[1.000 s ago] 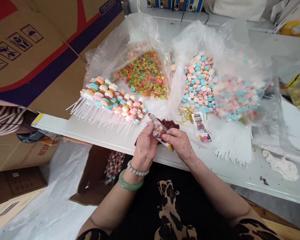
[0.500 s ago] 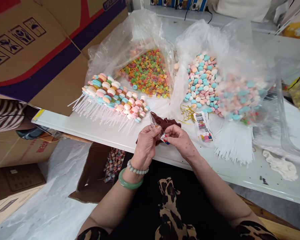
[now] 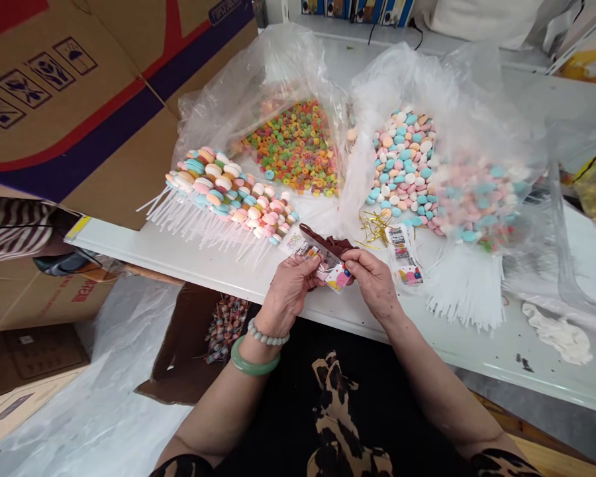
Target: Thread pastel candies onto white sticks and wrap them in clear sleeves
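Note:
A small clear printed plastic bag (image 3: 336, 273) is stretched between my two hands at the table's front edge. My left hand (image 3: 294, 278) pinches it along one side, thumb on top. With thumb and fingertips my right hand (image 3: 370, 281) grips its dotted end. Behind the hands lies a crumpled dark brown cloth (image 3: 342, 246), partly hidden. More printed bags (image 3: 404, 255) lie to the right, beside gold twist ties (image 3: 374, 227). On the left, candy skewers (image 3: 228, 189) with white sticks are heaped in rows.
An open plastic bag of ring candies (image 3: 302, 149) and one of pastel candies (image 3: 404, 159) stand at the back. White sticks (image 3: 467, 288) lie right. A large cardboard box (image 3: 109, 119) rises on the left; a lower box (image 3: 171, 354) with wrapped candies (image 3: 227, 324) sits below the table edge.
The bag, bunched between my fingers before, is now spread flat with its print showing. My right hand has moved slightly right, away from my left.

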The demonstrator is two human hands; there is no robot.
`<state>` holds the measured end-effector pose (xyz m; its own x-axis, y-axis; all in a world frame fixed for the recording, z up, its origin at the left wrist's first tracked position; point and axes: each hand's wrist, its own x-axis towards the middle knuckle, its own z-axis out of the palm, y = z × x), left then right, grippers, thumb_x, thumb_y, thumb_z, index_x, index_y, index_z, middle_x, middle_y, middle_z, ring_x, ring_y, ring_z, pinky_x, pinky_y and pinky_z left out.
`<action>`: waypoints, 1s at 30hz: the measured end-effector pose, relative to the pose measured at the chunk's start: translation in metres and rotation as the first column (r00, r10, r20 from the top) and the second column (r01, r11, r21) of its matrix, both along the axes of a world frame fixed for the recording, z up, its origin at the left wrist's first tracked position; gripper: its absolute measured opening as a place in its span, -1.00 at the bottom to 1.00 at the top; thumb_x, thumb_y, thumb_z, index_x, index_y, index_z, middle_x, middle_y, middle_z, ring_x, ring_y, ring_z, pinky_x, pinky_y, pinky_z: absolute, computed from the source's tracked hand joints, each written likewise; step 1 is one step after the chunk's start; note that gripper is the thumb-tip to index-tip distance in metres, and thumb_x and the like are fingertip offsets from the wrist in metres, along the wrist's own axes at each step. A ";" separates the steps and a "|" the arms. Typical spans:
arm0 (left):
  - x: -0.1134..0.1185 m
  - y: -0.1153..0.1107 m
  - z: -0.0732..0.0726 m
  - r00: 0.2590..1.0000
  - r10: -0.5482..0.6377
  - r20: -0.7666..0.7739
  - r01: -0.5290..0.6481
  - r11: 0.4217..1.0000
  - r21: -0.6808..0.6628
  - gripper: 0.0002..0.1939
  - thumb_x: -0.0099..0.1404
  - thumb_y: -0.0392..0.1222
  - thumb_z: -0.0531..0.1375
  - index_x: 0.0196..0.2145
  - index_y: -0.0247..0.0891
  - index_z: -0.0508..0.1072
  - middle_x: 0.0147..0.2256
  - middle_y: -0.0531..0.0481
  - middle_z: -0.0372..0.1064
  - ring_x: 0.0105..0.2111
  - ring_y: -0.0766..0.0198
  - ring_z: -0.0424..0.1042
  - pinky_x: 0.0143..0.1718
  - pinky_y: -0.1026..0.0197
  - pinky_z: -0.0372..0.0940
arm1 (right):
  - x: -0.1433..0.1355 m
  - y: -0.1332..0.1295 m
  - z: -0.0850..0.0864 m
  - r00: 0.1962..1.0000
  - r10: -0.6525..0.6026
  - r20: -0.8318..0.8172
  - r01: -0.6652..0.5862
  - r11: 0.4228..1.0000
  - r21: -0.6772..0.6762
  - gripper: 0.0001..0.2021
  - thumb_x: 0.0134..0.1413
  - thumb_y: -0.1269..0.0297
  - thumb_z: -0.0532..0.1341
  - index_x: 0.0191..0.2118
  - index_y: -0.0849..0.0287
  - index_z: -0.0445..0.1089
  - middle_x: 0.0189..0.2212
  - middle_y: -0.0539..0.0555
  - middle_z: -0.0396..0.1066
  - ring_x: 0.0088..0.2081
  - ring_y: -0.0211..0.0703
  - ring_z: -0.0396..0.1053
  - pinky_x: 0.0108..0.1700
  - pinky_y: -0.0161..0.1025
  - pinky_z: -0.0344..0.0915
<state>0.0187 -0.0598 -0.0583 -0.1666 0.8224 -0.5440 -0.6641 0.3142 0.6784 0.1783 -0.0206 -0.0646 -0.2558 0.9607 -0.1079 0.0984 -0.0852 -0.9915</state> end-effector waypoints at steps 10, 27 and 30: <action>0.023 -0.003 0.001 0.978 0.202 0.044 -0.207 0.969 0.138 -0.72 -0.03 -0.13 0.44 -0.52 -0.32 0.43 -0.56 0.09 0.39 -0.61 0.46 0.28 -0.52 0.34 0.21 | -0.029 -0.006 0.013 0.979 -0.056 -0.197 0.001 0.962 -0.272 -0.77 -0.28 0.23 0.41 -0.52 0.16 0.37 -0.61 -0.10 0.34 -0.54 -0.31 0.26 -0.43 -0.31 0.25; -0.007 -0.004 0.001 0.979 0.202 0.005 -0.201 0.977 0.064 -0.58 0.06 0.14 0.36 -0.48 -0.30 0.41 -0.57 0.08 0.35 -0.66 0.46 0.25 -0.61 0.35 0.15 | -0.027 -0.003 0.009 0.991 0.023 -0.133 -0.050 0.978 -0.204 -0.78 -0.12 0.15 0.33 -0.56 0.15 0.37 -0.67 -0.08 0.29 -0.60 -0.31 0.24 -0.54 -0.33 0.27; -0.005 -0.011 0.005 1.000 0.009 -0.022 -0.008 0.999 0.039 -0.54 0.06 0.18 0.35 -0.39 -0.33 0.47 -0.49 -0.03 0.45 -0.60 0.38 0.38 -0.54 0.32 0.24 | -0.031 -0.002 0.010 0.997 0.033 -0.073 -0.044 0.986 -0.160 -0.78 -0.05 0.13 0.29 -0.53 0.14 0.38 -0.66 -0.09 0.27 -0.61 -0.30 0.21 -0.57 -0.33 0.22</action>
<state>0.0135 -0.0710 -0.0535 -0.1856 0.8416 -0.5073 -0.6510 0.2814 0.7050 0.1473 -0.0231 -0.0547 -0.3047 0.9213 -0.2415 0.0362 -0.2422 -0.9696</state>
